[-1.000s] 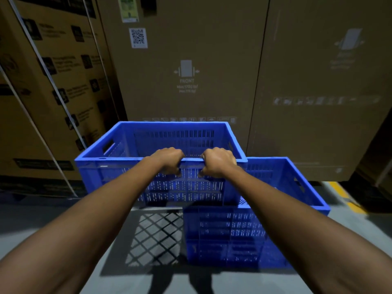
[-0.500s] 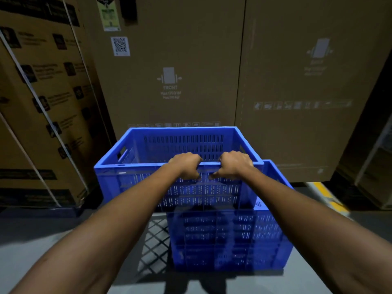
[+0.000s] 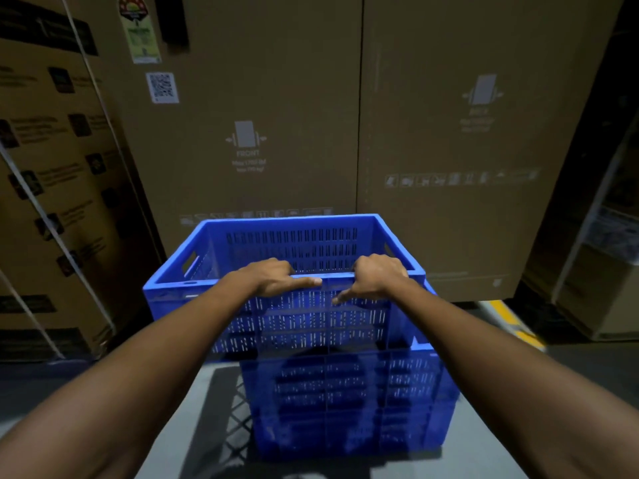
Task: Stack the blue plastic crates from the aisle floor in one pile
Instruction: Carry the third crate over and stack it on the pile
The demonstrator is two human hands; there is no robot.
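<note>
An empty blue slotted crate (image 3: 294, 243) is held up by its near rim, hanging partly over a second blue crate (image 3: 349, 406) that stands on the grey floor. The upper crate is offset to the left of the lower one. My left hand (image 3: 273, 276) curls over the near rim left of centre, thumb stretched along the rim. My right hand (image 3: 375, 276) grips the same rim to the right, thumb pointing down-left on the wall. The upper crate hides most of the lower crate's rim; only its right corner shows.
Tall brown cardboard boxes (image 3: 249, 133) form a wall right behind the crates. A strapped carton (image 3: 52, 188) leans at the left. More boxes (image 3: 601, 257) sit at the right, beside a yellow floor line (image 3: 511, 319). Grey floor (image 3: 211, 423) lies in front.
The held crate has shifted right, from beside the floor crate to mostly above it. My thumbs have opened out from the rim.
</note>
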